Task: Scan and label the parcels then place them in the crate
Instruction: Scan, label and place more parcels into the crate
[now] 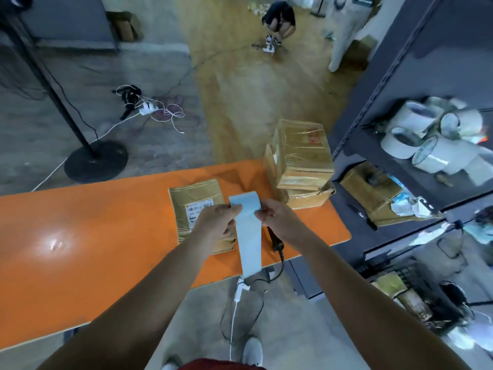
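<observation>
Both hands up: left hand [216, 222] and right hand [277, 216] pinch the label strip [246, 231] above the parcel [198, 198], probably peeling it to stick.

Orange table [80, 222], black stand base [96, 161], tape rolls [426, 140]

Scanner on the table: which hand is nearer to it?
Right. The right hand is just beside the scanner; the left hand is beyond the label strip, over the parcel.

Dim bluish light, glare on orange table [53, 244], blurred, warped edges
</observation>
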`<state>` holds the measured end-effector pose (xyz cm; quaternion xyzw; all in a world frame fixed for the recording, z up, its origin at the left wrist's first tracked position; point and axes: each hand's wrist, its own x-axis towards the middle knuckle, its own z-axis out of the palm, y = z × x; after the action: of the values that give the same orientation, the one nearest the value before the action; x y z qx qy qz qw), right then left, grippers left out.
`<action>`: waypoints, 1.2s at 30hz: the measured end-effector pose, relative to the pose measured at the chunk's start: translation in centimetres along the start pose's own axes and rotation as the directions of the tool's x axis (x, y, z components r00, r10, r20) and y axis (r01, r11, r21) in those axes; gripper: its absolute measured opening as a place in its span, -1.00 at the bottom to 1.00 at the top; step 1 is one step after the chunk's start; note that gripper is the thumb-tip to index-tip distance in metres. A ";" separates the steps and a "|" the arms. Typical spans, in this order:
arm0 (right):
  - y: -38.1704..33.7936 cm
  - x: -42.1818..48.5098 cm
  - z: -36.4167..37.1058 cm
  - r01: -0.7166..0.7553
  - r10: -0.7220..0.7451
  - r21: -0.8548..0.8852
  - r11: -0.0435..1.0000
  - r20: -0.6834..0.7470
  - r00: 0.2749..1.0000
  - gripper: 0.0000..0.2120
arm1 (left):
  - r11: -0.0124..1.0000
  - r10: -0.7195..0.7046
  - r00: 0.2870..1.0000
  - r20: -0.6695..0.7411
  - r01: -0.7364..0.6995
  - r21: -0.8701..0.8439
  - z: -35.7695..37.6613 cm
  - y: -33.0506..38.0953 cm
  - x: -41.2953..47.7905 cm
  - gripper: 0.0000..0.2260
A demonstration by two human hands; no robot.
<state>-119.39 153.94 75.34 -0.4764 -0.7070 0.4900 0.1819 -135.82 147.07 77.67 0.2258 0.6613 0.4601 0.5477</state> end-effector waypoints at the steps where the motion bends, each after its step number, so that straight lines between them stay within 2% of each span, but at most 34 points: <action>1: -0.5 -0.3 0.1 0.011 -0.011 0.003 1.000 0.003 1.000 -0.80 | 1.000 0.027 1.000 0.010 -0.027 0.005 -0.1 0.0 -0.2 -0.90; 4: -1.6 -0.9 0.2 -0.035 0.039 0.145 0.989 -0.025 0.999 -0.79 | 0.992 0.113 0.993 0.023 -0.114 0.050 -0.7 0.1 -0.6 -0.84; 6: -2.6 -1.1 0.3 -0.069 0.092 0.307 0.949 -0.060 0.994 -0.76 | 0.981 0.158 0.987 0.043 -0.161 0.107 -1.1 0.2 -0.9 -0.86; 8: -3.2 -1.0 0.2 -0.048 0.089 0.370 0.928 -0.096 0.991 -0.70 | 0.968 0.193 0.979 0.068 -0.201 0.150 -1.2 0.3 -1.2 -0.89; 11: -3.8 -1.0 0.1 0.000 0.038 0.353 0.936 -0.102 0.994 -0.62 | 0.951 0.230 0.970 0.074 -0.240 0.194 -1.4 0.5 -1.6 -0.85; 16: -4.6 -1.2 0.2 0.111 -0.072 0.263 0.958 -0.154 0.985 -0.60 | 0.956 0.272 0.961 0.045 -0.276 0.103 -2.2 1.2 -1.9 -0.82; 18: -4.9 -1.2 0.3 0.128 -0.089 0.244 0.961 -0.165 0.982 -0.60 | 0.948 0.293 0.955 0.038 -0.295 0.119 -2.3 1.3 -1.9 -0.83; 22: -5.1 -1.0 0.6 0.111 -0.044 0.332 0.937 -0.202 0.978 -0.77 | 0.937 0.314 0.949 0.016 -0.312 0.154 -2.5 1.1 -1.7 -0.83; 30: -5.6 -0.7 0.2 0.018 0.029 0.179 0.984 -0.254 0.967 -0.77 | 0.899 0.365 0.931 -0.010 -0.350 0.262 -2.0 1.1 -1.8 -0.82; 36: -6.0 -0.6 -0.6 -0.033 0.077 0.179 0.983 -0.248 0.966 -0.93 | 0.801 0.468 0.883 0.015 -0.432 0.414 -1.4 1.3 -1.9 -0.85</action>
<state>-121.68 153.33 80.92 -0.5370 -0.6191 0.4894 0.2980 -136.85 145.64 79.77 0.4642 0.6928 0.4393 0.3340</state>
